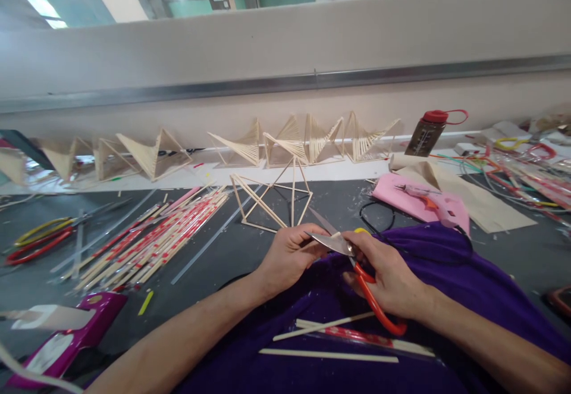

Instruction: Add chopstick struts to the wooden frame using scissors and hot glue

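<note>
Scissors with red handles (372, 299) are in my right hand (390, 275), their blades apart and pointing up and left. My left hand (289, 260) is pinched at the blades, around a small pale piece that its fingers mostly hide. Just beyond my hands stands an open frame of thin wooden sticks (267, 203). On the purple cloth (464, 287) over my lap lie loose wooden sticks (330, 355) and a red-patterned wrapper (357, 335).
Wrapped stick bundles (156, 239), red-and-yellow-handled scissors (42, 239) and a purple power strip (71, 334) lie left. A glue gun (430, 200) rests on pink material (392, 188) at right. Stick models (285, 141) and a bottle (427, 132) stand along the wall.
</note>
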A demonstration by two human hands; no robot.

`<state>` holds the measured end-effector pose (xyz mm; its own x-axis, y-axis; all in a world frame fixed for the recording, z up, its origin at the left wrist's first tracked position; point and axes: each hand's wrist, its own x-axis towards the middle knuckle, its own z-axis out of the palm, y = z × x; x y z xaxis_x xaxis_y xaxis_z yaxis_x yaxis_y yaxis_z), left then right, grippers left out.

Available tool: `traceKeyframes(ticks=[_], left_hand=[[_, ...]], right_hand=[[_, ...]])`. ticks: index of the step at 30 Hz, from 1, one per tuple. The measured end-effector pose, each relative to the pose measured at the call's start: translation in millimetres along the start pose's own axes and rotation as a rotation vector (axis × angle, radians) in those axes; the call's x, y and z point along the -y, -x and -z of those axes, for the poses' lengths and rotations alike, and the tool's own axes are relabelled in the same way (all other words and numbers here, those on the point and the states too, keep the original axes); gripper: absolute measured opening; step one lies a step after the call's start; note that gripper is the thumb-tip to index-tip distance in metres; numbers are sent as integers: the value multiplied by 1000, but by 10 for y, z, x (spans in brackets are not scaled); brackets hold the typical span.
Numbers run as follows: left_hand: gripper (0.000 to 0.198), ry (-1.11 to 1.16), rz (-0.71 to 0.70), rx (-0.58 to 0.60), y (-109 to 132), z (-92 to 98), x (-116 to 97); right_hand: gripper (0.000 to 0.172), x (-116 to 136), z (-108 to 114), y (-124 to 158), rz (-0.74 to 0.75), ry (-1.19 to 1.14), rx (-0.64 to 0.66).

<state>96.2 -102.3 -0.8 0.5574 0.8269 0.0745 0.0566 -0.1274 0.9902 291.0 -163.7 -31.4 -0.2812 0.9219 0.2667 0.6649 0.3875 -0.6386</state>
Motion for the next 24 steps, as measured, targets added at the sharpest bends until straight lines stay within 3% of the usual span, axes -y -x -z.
traceKeyframes(ticks=[13,24], left_hand=[[23,-123,-94,-46,29,-11,2],[14,-312,-283,-41,60,-26,-19]], right_hand=[[63,49,11,37,19,3,13],[64,67,26,88,43,58,26]])
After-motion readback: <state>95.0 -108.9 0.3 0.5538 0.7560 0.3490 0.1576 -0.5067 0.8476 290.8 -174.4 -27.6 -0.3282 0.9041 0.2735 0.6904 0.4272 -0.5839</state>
